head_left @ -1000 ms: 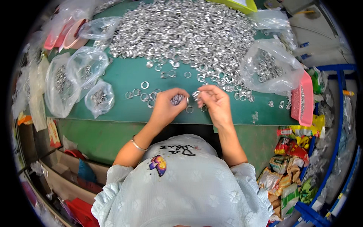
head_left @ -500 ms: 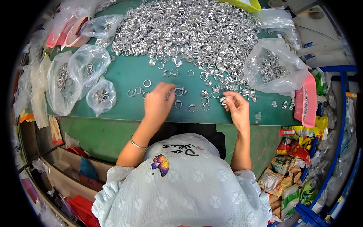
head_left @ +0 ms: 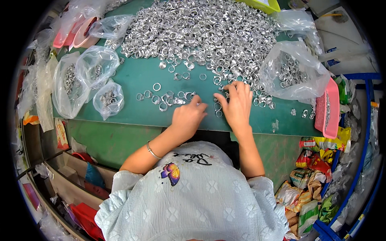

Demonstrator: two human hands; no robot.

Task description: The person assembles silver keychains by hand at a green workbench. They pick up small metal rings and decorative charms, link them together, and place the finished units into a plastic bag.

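A large heap of silver-coloured rings [head_left: 193, 34] covers the far part of the green table [head_left: 132, 72]. My left hand [head_left: 188, 116], a bangle on its wrist, is low over the tabletop beside a small cluster of rings [head_left: 168, 97]. Its fingers are bent and smeared by motion, so I cannot make out whether they pinch anything. My right hand [head_left: 238, 105] reaches over rings at the heap's near edge, thumb and fingers apart, fingertips down among them. A few single rings [head_left: 218, 106] lie by its thumb.
Clear plastic bags with rings stand at the left [head_left: 69, 82] and right [head_left: 291, 72]. A pink basket [head_left: 331, 106] sits at the right table edge. Farther left are pink trays [head_left: 85, 34]; a yellow-green tray [head_left: 263, 5] is at the back. Colourful packets [head_left: 301, 176] fill the lower right.
My left hand has moved right and nearer to me, and more rings lie clustered left of it. My right hand has moved left and opened from a pinch on a ring onto the heap's edge.
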